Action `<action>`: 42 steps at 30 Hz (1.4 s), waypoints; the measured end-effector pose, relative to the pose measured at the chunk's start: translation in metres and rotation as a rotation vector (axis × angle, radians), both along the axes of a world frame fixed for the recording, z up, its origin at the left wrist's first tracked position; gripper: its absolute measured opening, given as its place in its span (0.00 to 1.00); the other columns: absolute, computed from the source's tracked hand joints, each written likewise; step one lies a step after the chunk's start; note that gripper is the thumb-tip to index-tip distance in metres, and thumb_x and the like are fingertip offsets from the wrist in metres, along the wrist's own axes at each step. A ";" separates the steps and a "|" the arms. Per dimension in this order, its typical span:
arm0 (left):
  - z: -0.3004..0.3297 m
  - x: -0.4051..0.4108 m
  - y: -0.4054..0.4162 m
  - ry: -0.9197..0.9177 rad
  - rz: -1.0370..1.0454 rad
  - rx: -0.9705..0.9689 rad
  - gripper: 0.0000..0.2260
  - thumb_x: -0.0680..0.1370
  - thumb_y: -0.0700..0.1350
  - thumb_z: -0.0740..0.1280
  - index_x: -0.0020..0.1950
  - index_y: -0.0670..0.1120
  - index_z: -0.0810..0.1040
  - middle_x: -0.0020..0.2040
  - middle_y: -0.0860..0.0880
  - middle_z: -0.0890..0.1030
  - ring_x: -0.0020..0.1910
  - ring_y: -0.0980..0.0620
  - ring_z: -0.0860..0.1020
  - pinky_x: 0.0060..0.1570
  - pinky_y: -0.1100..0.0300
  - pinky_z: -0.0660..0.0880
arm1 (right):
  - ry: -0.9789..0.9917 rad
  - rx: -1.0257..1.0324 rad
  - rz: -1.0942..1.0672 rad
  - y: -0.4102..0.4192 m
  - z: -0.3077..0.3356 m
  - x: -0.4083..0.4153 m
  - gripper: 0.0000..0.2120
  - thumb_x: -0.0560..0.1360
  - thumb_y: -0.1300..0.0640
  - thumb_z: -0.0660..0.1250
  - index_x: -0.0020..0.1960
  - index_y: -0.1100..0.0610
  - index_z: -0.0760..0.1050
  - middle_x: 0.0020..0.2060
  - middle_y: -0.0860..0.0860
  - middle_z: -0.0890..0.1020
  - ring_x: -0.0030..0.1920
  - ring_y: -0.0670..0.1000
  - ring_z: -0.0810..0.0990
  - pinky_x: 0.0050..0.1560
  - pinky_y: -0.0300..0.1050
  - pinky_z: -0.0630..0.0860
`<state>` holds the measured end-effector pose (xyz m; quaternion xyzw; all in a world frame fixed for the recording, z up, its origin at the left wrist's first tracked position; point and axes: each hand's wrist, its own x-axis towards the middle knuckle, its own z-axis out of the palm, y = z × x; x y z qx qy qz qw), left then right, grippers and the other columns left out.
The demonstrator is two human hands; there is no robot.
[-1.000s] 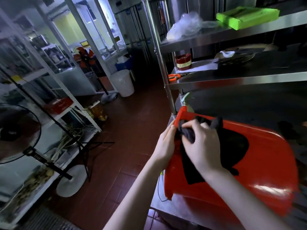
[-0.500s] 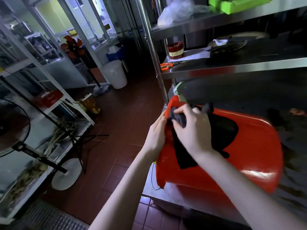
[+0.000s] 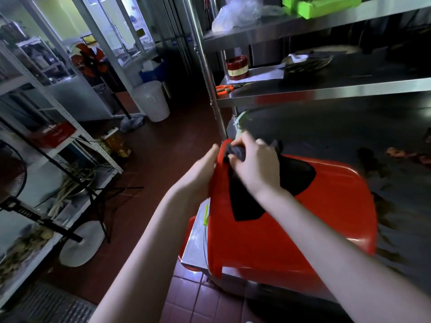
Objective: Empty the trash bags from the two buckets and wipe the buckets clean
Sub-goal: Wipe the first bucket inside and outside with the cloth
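Note:
A red plastic bucket (image 3: 303,224) lies on its side on a steel table, its rim facing left toward me. A dark cloth (image 3: 247,201) is draped over its upper side and bunched at the rim. My right hand (image 3: 254,169) grips the bunched cloth at the top of the rim. My left hand (image 3: 200,176) presses flat against the rim from the left with straight fingers. A white bucket (image 3: 152,101) stands on the floor farther back.
The steel table (image 3: 196,241) has a corner just below the bucket. A shelf above holds orange scissors (image 3: 224,88) and a red tin (image 3: 237,68). White racks stand at left with a floor fan (image 3: 14,178). Red tiled floor (image 3: 163,164) runs between.
My right hand has slid the cloth a little along the bucket's rim. The left hand stays against the rim. The camera view has shifted slightly.

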<state>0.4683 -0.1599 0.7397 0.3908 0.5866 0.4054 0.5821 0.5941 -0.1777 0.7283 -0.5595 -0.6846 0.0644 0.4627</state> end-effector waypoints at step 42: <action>0.004 0.037 -0.026 0.265 0.143 0.247 0.06 0.79 0.42 0.65 0.45 0.41 0.79 0.39 0.44 0.81 0.38 0.49 0.78 0.42 0.55 0.76 | 0.078 0.233 0.021 -0.080 -0.040 0.022 0.08 0.74 0.56 0.69 0.52 0.55 0.79 0.50 0.47 0.83 0.47 0.55 0.80 0.45 0.53 0.73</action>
